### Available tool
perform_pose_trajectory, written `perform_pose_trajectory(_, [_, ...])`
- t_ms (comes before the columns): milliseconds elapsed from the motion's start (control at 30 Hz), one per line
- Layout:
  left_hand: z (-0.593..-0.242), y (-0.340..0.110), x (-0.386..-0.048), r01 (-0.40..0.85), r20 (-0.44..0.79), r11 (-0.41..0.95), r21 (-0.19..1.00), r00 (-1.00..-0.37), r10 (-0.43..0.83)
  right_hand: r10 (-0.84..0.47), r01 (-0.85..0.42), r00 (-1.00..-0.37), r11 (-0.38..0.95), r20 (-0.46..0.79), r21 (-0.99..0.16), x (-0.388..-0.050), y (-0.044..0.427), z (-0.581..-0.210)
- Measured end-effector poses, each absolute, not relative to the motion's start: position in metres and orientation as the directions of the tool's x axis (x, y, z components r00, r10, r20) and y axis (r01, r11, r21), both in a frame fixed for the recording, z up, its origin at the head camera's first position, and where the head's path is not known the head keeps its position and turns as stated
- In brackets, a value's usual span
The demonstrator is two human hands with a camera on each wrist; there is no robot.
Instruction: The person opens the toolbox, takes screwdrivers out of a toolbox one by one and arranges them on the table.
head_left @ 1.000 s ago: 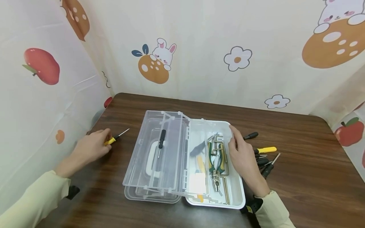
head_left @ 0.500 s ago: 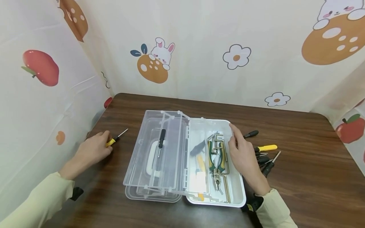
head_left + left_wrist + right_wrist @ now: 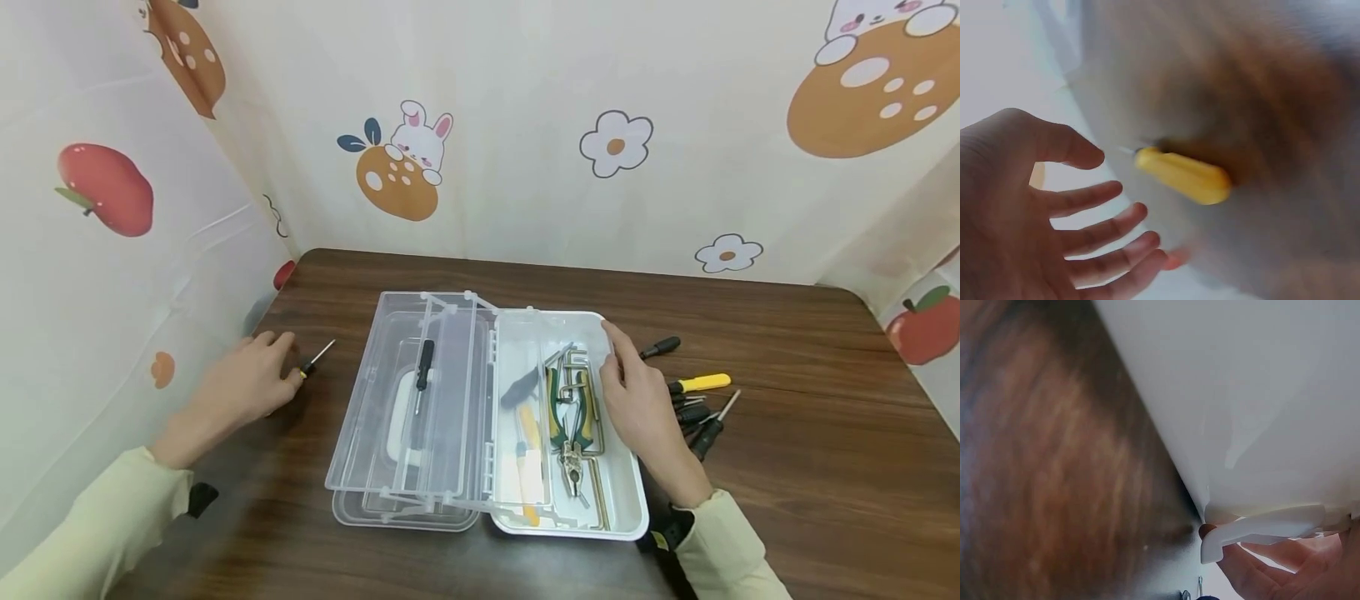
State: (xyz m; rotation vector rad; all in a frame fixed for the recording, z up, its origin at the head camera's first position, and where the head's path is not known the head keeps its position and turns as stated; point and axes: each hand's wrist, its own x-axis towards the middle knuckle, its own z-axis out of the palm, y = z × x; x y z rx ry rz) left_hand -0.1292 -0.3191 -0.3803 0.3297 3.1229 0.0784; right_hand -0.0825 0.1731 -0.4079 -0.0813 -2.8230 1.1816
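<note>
A cream fabric curtain printed with rabbits, fruit and flowers (image 3: pixel 510 192) hangs behind and along both sides of a dark brown wood-grain worktop (image 3: pixel 825 467). Near the middle stands a rectangular plastic toolbox with a white tray (image 3: pixel 625 500), its clear hinged lid (image 3: pixel 463 400) opened out to the left.

Two pale yellow sleeves (image 3: pixel 105 512) reach in from either side. The right hand (image 3: pixel 641 408) rests at the white tray's right rim, index finger along the far corner and thumb turned inward; whether it clamps the rim I cannot tell. The left hand (image 3: pixel 243 379) is well apart from it, low over the worktop left of the toolbox, fingers spread and loosely bent.

Just beside those fingers, lying on the worktop, is a slim screwdriver with a rounded yellow handle and black collar (image 3: pixel 1185 178); the left wrist view is blurred, but shows a gap between handle and fingers.

Green-and-yellow-handled metal pliers (image 3: pixel 572 429) lie in the white tray. Right of the toolbox, near the right hand, sits a loose group of tools: a yellow handle (image 3: pixel 707 382), several black handles (image 3: pixel 705 437), and a separate black handle (image 3: pixel 662 347) farther back. A small black-handled screwdriver (image 3: pixel 425 365) shows within the clear lid's outline. Thin L-shaped metal hex keys (image 3: pixel 598 496) lie around the pliers.
</note>
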Motion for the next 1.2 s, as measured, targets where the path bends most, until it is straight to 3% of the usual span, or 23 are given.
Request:
perform_pose_trajectory(167, [-0.358,-0.301,-0.131,0.272,0.179,0.960,0.065,-0.950,0.257,0.082,0.021,-0.995,0.706,0.052,-0.708,-0.084,0.175,-0.406])
perform_pose_trajectory(333, [-0.330,-0.279,-0.131,0.384,0.201,0.923,0.033,-0.907,0.370,0.083,0.026,-0.995,0.705,0.047,-0.709,-0.084,0.176,-0.406])
perform_pose_trajectory(433, [-0.315,-0.263,-0.131,0.502,0.218,0.865,-0.018,-0.842,0.493,0.087,0.032,-0.995,0.704,0.042,-0.709,-0.084,0.176,-0.407])
perform_pose_trajectory(567, [-0.306,-0.240,-0.132,0.715,0.276,0.696,-0.070,-0.656,0.702,0.090,0.038,-0.995,0.704,0.037,-0.709,-0.083,0.176,-0.409])
perform_pose_trajectory(700, [-0.304,-0.216,-0.127,0.877,0.238,0.470,-0.096,-0.439,0.867,0.100,0.050,-0.995,0.702,0.029,-0.711,-0.082,0.175,-0.410])
perform_pose_trajectory(833, [-0.308,-0.198,-0.114,0.927,0.146,0.341,-0.156,-0.319,0.936,0.103,0.054,-0.994,0.701,0.026,-0.711,-0.082,0.174,-0.409])
perform_pose_trajectory(933, [-0.311,-0.193,-0.109,0.931,0.117,0.303,-0.201,-0.285,0.952,0.103,0.056,-0.994,0.696,0.021,-0.716,-0.081,0.173,-0.409])
perform_pose_trajectory(1200, [-0.303,-0.191,-0.112,0.928,0.063,0.282,-0.242,-0.275,0.959,0.095,0.050,-0.995,0.697,0.024,-0.715,-0.083,0.173,-0.406])
